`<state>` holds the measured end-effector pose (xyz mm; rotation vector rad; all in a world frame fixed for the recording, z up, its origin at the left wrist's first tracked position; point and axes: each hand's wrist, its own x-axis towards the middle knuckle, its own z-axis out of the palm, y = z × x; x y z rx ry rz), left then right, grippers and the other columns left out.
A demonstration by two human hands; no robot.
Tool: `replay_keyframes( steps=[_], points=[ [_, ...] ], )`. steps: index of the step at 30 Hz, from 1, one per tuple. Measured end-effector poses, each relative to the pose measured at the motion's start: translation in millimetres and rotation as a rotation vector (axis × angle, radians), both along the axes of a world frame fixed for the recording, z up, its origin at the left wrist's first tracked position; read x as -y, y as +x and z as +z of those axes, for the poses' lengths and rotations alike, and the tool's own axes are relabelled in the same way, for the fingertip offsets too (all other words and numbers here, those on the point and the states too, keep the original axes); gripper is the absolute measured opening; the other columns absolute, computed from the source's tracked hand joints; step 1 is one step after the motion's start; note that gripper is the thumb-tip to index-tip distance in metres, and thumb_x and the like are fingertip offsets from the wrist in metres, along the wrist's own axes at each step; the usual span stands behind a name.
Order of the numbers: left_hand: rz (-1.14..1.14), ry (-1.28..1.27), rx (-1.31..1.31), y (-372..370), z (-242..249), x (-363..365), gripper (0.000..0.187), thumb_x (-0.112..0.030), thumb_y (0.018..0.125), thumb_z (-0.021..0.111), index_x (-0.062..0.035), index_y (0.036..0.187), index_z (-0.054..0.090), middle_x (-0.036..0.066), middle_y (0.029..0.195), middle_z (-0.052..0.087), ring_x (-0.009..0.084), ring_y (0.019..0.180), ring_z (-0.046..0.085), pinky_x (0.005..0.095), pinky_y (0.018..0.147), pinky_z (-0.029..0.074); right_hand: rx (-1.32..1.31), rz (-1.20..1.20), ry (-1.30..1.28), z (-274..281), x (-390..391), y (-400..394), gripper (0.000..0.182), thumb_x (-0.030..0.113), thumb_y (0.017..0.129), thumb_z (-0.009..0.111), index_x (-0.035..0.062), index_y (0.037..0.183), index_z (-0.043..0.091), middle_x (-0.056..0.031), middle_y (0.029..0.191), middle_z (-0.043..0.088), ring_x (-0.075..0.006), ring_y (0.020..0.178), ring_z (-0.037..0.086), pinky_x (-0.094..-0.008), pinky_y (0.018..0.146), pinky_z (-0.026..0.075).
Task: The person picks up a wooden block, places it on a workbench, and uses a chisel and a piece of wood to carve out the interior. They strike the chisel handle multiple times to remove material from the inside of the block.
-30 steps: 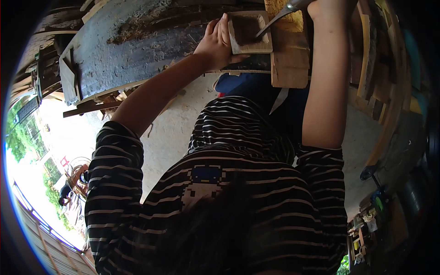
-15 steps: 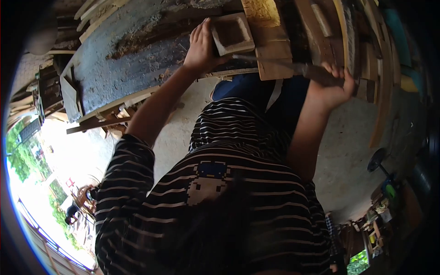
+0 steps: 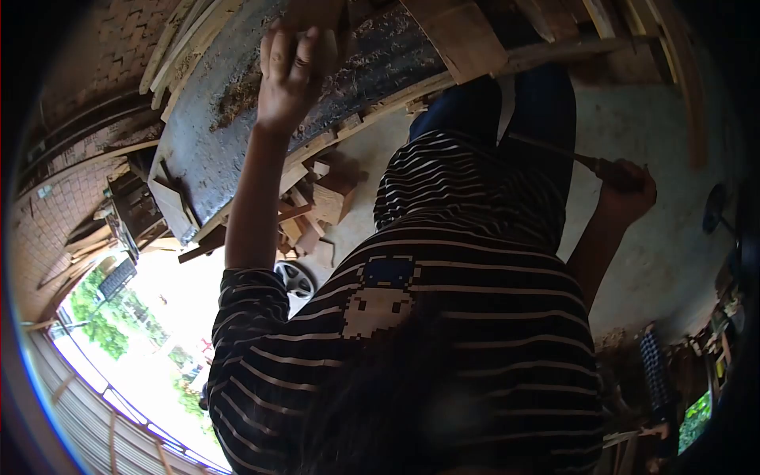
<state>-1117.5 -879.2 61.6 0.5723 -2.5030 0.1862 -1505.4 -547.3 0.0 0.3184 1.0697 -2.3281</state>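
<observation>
My left hand [image 3: 286, 75] is raised over the workbench [image 3: 210, 134], its fingers curled round a squarish hollowed wooden block [image 3: 321, 17]. The block is dark and blurred here, and its hollow cannot be made out. Off to the right, beside my leg, my right hand [image 3: 631, 192] is closed round the handle of a chisel-like tool [image 3: 608, 171]. Its long thin metal blade points left across my thigh, apart from the block. Whether the tip is flat or pointed cannot be told.
A flat board [image 3: 459, 39] juts over the bench's near edge. Wood offcuts [image 3: 332, 198] lie in a heap below the bench, near a spoked wheel [image 3: 296, 279]. Long timber strips [image 3: 178, 51] line the far left side. Shavings [image 3: 233, 103] litter the bench top.
My left hand has lifted the block and carried it left, away from the boards. My right hand has drawn the tool back, down and right, off the block. The view has shifted too.
</observation>
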Motion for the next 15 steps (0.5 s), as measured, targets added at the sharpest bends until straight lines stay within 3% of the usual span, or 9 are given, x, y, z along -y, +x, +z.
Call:
replay_keyframes(
  steps=[2, 3, 6, 10, 13, 15],
  points=[
    [-0.026, -0.016, 0.325, 1, 9, -1, 0.061, -0.005, 0.065, 0.070, -0.0138, 0.122, 0.051, 0.019, 0.128, 0.040, 0.0428, 0.122, 0.037, 0.0523, 0.103, 0.034, 0.026, 0.055, -0.029, -22, -4, 3, 0.015, 0.010, 0.080, 0.056, 0.0055, 0.068, 0.046, -0.0080, 0.064, 0.049, -0.0213, 0.061, 0.051, -0.0364, 0.067, 0.046],
    [-0.048, -0.016, 0.334, -2, 8, -1, 0.061, -0.005, 0.065, 0.070, -0.0138, 0.122, 0.051, 0.019, 0.128, 0.040, 0.0428, 0.122, 0.037, 0.0523, 0.103, 0.034, 0.034, 0.034, -0.026, -16, 6, 17, 0.015, 0.010, 0.080, 0.056, 0.0055, 0.068, 0.046, -0.0080, 0.064, 0.049, -0.0213, 0.061, 0.051, -0.0364, 0.067, 0.046],
    [-0.084, 0.069, 0.577, -13, 13, -2, 0.044, -0.011, 0.071, 0.067, -0.0161, 0.114, 0.059, 0.007, 0.132, 0.044, 0.0259, 0.127, 0.039, 0.0490, 0.110, 0.029, 0.093, -0.028, 0.095, -8, 32, 47, 0.014, 0.010, 0.079, 0.056, 0.0061, 0.070, 0.046, -0.0067, 0.065, 0.048, -0.0193, 0.063, 0.050, -0.0358, 0.067, 0.045],
    [-0.020, -0.011, 0.679, -17, 27, 3, 0.040, -0.010, 0.073, 0.064, -0.0158, 0.112, 0.061, 0.006, 0.135, 0.042, 0.0269, 0.129, 0.036, 0.0480, 0.111, 0.026, 0.090, 0.011, 0.105, -2, 37, 57, 0.013, 0.007, 0.078, 0.059, 0.0062, 0.074, 0.046, -0.0049, 0.069, 0.046, -0.0186, 0.065, 0.049, -0.0367, 0.068, 0.044],
    [0.023, -0.104, 0.474, -12, 16, -6, 0.039, -0.008, 0.075, 0.061, -0.0185, 0.113, 0.062, 0.006, 0.138, 0.040, 0.0265, 0.129, 0.036, 0.0472, 0.111, 0.026, 0.067, -0.009, 0.178, -2, 33, 52, 0.013, 0.007, 0.078, 0.059, 0.0063, 0.076, 0.046, -0.0048, 0.071, 0.046, -0.0185, 0.065, 0.048, -0.0374, 0.068, 0.044],
    [0.264, 0.048, 0.857, -10, 4, -21, 0.044, -0.005, 0.078, 0.056, -0.0238, 0.117, 0.062, 0.006, 0.139, 0.039, 0.0268, 0.127, 0.039, 0.0461, 0.110, 0.028, 0.049, -0.021, 0.218, -9, 25, 47, 0.013, 0.007, 0.078, 0.059, 0.0064, 0.076, 0.046, -0.0050, 0.072, 0.047, -0.0185, 0.065, 0.048, -0.0377, 0.069, 0.044]
  ],
)
